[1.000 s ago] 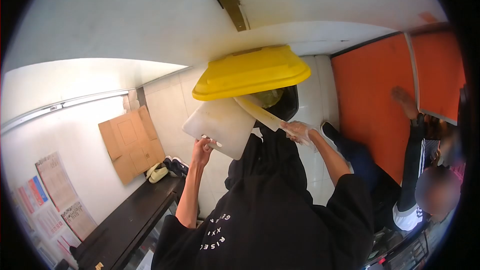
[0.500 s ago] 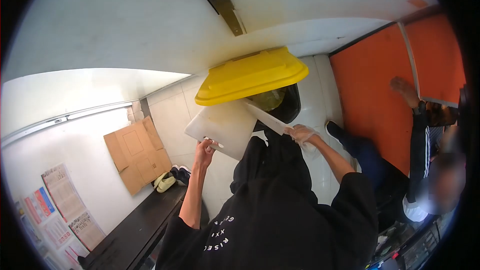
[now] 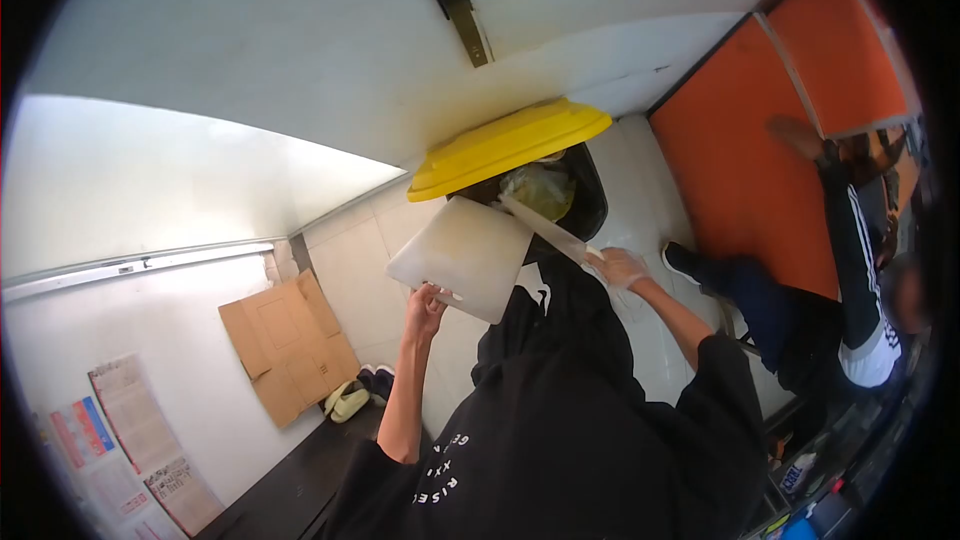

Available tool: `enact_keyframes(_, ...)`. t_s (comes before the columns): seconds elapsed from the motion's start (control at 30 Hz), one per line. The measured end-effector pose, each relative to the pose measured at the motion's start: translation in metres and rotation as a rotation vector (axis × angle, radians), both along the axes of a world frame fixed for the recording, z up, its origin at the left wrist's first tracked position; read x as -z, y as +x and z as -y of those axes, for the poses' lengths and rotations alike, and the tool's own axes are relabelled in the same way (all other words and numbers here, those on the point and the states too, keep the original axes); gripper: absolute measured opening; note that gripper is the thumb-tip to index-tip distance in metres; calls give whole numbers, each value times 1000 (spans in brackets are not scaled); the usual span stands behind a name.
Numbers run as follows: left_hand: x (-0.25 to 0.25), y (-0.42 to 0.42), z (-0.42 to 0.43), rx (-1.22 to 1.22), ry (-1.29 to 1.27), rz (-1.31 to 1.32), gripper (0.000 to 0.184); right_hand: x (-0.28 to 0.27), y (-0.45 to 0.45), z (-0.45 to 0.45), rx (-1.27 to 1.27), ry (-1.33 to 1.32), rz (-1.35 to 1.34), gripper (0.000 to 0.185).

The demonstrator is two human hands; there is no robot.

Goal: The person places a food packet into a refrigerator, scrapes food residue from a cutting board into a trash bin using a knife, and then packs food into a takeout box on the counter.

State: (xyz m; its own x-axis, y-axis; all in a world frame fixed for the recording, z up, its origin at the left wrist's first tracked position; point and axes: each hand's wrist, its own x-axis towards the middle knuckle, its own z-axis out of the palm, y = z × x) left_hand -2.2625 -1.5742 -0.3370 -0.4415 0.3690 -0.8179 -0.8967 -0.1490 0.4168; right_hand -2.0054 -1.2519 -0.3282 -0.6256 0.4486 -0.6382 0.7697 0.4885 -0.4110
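My left hand (image 3: 427, 310) is closed on one edge of a white cutting board (image 3: 470, 252), with fingers through or near its handle slot. The board tilts over the near side of a black bin (image 3: 592, 202). In my right hand (image 3: 618, 267), which wears a clear plastic glove, is a broad-bladed kitchen knife (image 3: 548, 227). Its blade points toward the bin's opening, close to the board's far right corner. A yellow lid (image 3: 510, 147) stands raised against the wall above the bin. Inside lies a clear plastic bag (image 3: 540, 190) with yellowish-green contents.
Flattened cardboard (image 3: 290, 345) leans on the left wall, near pale shoes (image 3: 347, 401) and a dark bench (image 3: 300, 485). On the right another person (image 3: 850, 270) sits or crouches beside orange panels (image 3: 740, 140), one hand (image 3: 795, 135) raised.
The board has drawn back a little from under the lid, and more of the bin's inside shows. The knife has shifted slightly with my right hand. The whole view has tilted.
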Motion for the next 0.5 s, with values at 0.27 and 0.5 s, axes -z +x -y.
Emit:
enact_keyframes(0.27, 42, 33, 133, -74, 224, 34, 18, 2, 171, 120, 733, -193, -6, 62)
enact_keyframes(0.5, 96, 54, 279, -59, 150, 328, 9, 141, 339, 370, 2162, -534, -417, 26)
